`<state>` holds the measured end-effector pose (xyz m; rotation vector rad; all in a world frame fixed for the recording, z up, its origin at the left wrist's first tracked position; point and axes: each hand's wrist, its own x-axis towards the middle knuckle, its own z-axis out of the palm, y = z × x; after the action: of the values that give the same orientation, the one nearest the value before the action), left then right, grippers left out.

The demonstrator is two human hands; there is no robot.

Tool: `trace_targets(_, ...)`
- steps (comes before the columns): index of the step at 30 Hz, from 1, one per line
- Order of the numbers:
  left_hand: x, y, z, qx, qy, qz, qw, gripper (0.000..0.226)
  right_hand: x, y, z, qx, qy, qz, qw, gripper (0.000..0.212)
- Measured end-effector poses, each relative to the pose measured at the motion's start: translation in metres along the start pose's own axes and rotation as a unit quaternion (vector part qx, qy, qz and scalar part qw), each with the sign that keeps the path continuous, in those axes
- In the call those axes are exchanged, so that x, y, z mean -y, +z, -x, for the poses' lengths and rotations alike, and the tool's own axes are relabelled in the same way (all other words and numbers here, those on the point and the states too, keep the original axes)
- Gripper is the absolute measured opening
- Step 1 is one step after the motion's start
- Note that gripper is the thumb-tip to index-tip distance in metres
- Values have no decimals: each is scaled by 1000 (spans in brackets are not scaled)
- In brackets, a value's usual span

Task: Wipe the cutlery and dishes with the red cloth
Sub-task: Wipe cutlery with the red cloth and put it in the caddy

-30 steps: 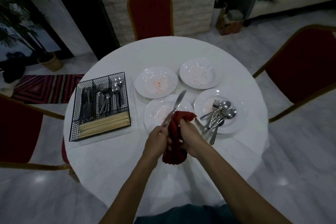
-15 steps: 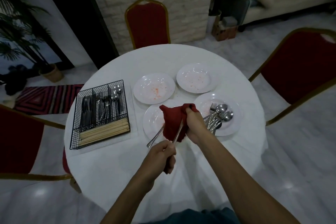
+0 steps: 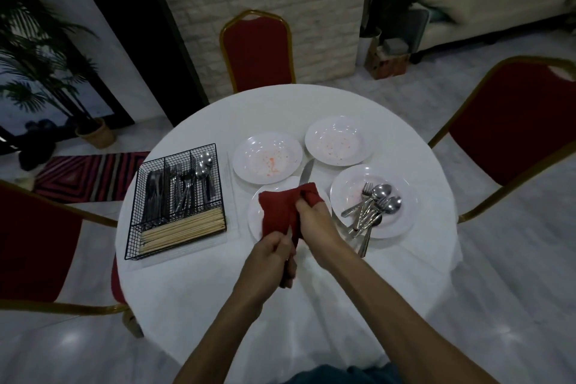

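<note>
My left hand [image 3: 270, 259] grips the handle of a table knife [image 3: 305, 172], whose blade tip sticks out beyond the red cloth [image 3: 282, 212]. My right hand [image 3: 314, 221] holds the red cloth wrapped round the middle of the blade. Both hands are over a white plate [image 3: 256, 221]. Two stained white plates [image 3: 267, 157] [image 3: 338, 140] lie further back. A fourth plate [image 3: 396, 224] to the right carries a pile of spoons and forks [image 3: 372, 206].
A black wire caddy [image 3: 179, 199] with cutlery and chopsticks sits at the table's left. The round table [image 3: 218, 299] has a white cloth. Red chairs stand at the back [image 3: 257, 53], right [image 3: 511, 131] and left [image 3: 34, 243].
The cloth has slid back down the blade from the tip, so the knife tip shows again. My left hand has stayed on the handle.
</note>
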<state>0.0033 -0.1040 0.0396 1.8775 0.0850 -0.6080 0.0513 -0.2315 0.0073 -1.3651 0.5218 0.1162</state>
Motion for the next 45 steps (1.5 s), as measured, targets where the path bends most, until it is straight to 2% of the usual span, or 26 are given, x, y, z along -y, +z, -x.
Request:
trace_targets(5, -8, 0, 19, 64, 8, 48, 997, 31, 47, -40, -41, -148, -38, -103, 983, 17)
trace_targets(8, -12, -7, 26, 56, 16, 65, 996, 32, 64, -69, -56, -170, -40, -158, 972, 13)
trace_targets(10, -14, -14, 23, 19, 25, 78, 996, 31, 67, -72, -44, -128, 2, -177, 976, 17)
trace_targets(12, -17, -17, 14, -16, 28, 96, 995, 30, 63, -59, -20, -27, 55, -191, 980, 26)
trace_targets(16, -24, -4, -3, -24, 19, 73, 997, 30, 42, -11, 29, 113, 17, -39, 993, 30)
trace_targets(20, -25, -8, -5, 29, 4, 32, 999, 31, 27, -2, 27, 38, 0, -13, 999, 24)
trace_targets(21, -26, -14, -5, 18, 5, 22, 1000, 33, 28, -3, 26, 16, 2, -13, 1000, 24)
trace_targets(23, -28, -29, -8, -65, 16, 52, 996, 38, 27, -4, 21, -13, 12, -6, 1000, 24)
trace_targets(26, -32, -54, -17, -191, 41, 126, 973, 36, 32, 8, 31, 26, 8, 25, 999, 28)
trace_targets(30, -30, -59, -23, -171, 59, 150, 972, 23, 33, 35, 57, 151, -13, 60, 987, 26)
trace_targets(33, -19, -58, -29, -171, 32, 189, 966, 22, 24, 57, 61, 135, 13, 28, 990, 22)
trace_targets(36, -7, -67, -32, -138, -20, 232, 963, 17, 11, 76, 60, 107, 49, -6, 993, 22)
trace_targets(39, 5, -95, -37, -154, -46, 247, 956, 11, 2, 82, 63, 154, 51, 38, 986, 24)
trace_targets(42, 18, -128, -45, -224, -63, 273, 933, 16, -9, 85, 63, 211, 64, 126, 967, 24)
trace_targets(45, 30, -128, -47, -238, -72, 268, 931, 19, -11, 99, 52, 188, 57, 167, 966, 19)
